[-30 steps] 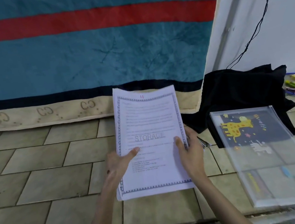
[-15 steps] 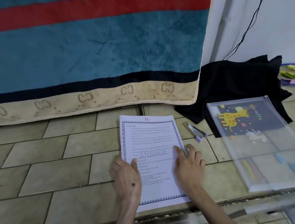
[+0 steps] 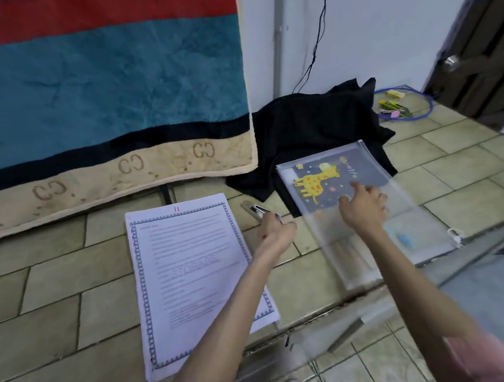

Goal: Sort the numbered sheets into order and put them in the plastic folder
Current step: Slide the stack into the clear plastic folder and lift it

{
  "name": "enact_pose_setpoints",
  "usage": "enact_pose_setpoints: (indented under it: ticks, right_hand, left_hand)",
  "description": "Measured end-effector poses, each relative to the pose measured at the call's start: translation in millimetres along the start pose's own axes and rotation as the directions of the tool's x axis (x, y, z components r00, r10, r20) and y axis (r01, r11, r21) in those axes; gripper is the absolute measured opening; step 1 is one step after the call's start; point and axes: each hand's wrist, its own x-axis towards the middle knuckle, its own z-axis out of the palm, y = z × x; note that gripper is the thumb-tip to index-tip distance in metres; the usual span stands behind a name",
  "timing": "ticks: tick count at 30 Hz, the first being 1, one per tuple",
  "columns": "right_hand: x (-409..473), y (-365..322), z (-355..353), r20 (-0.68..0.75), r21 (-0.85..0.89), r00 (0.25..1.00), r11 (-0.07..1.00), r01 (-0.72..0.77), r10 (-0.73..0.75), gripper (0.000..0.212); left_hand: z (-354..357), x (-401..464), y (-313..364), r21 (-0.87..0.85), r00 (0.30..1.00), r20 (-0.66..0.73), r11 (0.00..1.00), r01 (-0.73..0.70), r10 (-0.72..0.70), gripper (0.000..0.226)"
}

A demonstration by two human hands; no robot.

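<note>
The stack of numbered sheets (image 3: 189, 264) lies flat on the tiled floor, its top page marked 11 in red, with neither hand on it. To its right is the clear plastic folder (image 3: 417, 222), with a giraffe picture showing through it. My right hand (image 3: 363, 207) rests on top of the folder, fingers spread. My left hand (image 3: 277, 231) hovers between the sheets and the folder's left edge, just by the near end of some pens (image 3: 256, 208). It holds nothing that I can see.
A striped blanket (image 3: 95, 99) hangs at the back, and a black cloth (image 3: 315, 123) lies behind the folder. Highlighters and a blue cable (image 3: 394, 106) sit at the far right. A floor ledge (image 3: 326, 313) runs just below the sheets.
Both hands have left the sheets and moved right, the right one onto the folder. The sheets stay flat on the floor. The view has swung to the right.
</note>
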Motion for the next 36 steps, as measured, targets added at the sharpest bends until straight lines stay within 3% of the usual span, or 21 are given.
enact_pose_setpoints:
  ticks: [2,5,12,15,17,19,21,23,28,30,33,36]
  right_hand:
    - [21.4,27.8,-19.7,0.075,-0.106,0.984,0.983,-0.151,0.16,0.061]
    - [33.6,53.6,-31.9,0.176,-0.195,0.939,0.945,-0.261,0.296,0.079]
    - [37.1,78.0,-39.3,0.023,-0.23,0.96,0.936,-0.268,0.28,0.095]
    - [50.1,90.0,-52.1,0.06,-0.097,0.932,0.931,-0.351,0.357,0.079]
    - [54.1,91.0,-60.9,0.174,0.03,0.941,0.954,-0.299,0.29,0.057]
    - [44.6,79.9,-66.7,0.327,0.269,0.928,0.923,-0.274,0.18,0.036]
    - [28.1,57.6,-66.2,0.51,0.436,0.86,0.852,-0.289,0.031,0.018]
    - [9.0,24.7,-55.3,0.657,0.46,0.743,0.848,-0.264,-0.125,0.013]
    - [-47.0,-67.7,5.4,0.803,0.436,0.509,0.888,-0.147,-0.31,0.021]
    - [-74.8,-103.7,35.2,0.829,0.437,0.444,0.889,-0.136,-0.339,0.015]
    - [-117.2,-147.5,79.2,0.848,0.435,0.387,0.893,-0.114,-0.363,0.007]
    - [-152.5,-173.8,114.4,0.85,0.44,0.373,0.891,-0.114,-0.372,0.005]
  left_hand:
    - [25.8,5.5,11.7,0.07,0.988,0.128,0.994,0.082,-0.091,0.045]
    - [50.3,13.6,20.8,0.096,0.979,0.154,0.988,0.12,-0.134,0.046]
    - [83.0,33.2,20.3,0.049,0.987,-0.096,0.99,0.134,-0.129,0.044]
    - [74.9,28.4,23.4,-0.11,0.993,-0.118,0.994,0.01,-0.023,0.031]
    - [52.7,20.2,25.1,-0.157,0.992,-0.099,0.983,-0.092,0.078,0.027]
    - [17.1,15.3,18.1,-0.175,0.982,-0.092,0.969,-0.176,0.162,0.025]
    - [-28.8,6.8,3.2,-0.218,0.978,-0.099,0.955,-0.199,0.181,0.023]
    - [-81.2,-7.1,-19.8,-0.278,0.98,-0.134,0.943,-0.183,0.15,0.021]
    - [-196.2,-62.1,-84.8,-0.404,0.97,-0.243,0.907,-0.115,0.014,0.013]
    - [-231.5,-80.4,-110.2,-0.421,0.915,-0.394,0.902,-0.098,-0.084,0.011]
    - [-272.8,-94.4,-146.1,-0.339,0.778,-0.6,0.94,-0.038,-0.185,0.016]
    - [-302.5,-94.5,-178.9,-0.263,0.71,-0.672,0.964,0.037,-0.21,0.02]
